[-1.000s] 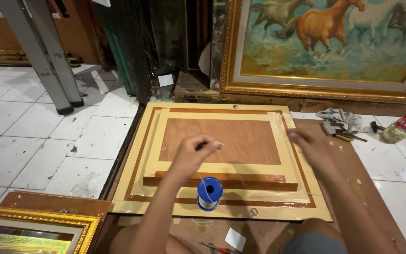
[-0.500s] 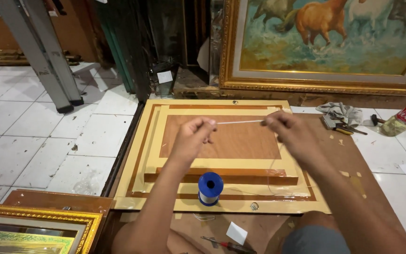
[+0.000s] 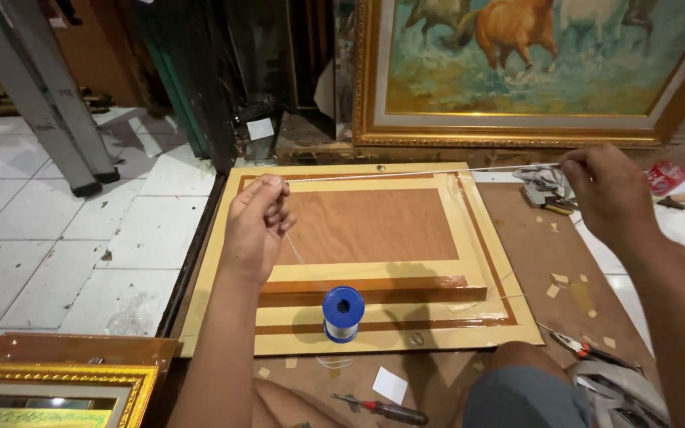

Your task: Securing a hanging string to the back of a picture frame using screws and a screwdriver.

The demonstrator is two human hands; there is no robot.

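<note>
A gilt-framed painting of galloping horses (image 3: 533,55) leans against the wall above a white-tiled floor (image 3: 33,238), with grey metal ladder legs (image 3: 41,103) standing at far left. A red-handled screwdriver (image 3: 382,410), pliers (image 3: 576,345) and paper scraps (image 3: 391,385) lie near the bottom edge. Another ornate gold frame (image 3: 57,388) fills the lower-left corner.

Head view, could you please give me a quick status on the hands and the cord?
Left hand and right hand pinch white cord, taut over frame back. Blue spool upright on frame. Nothing in the way.
</note>
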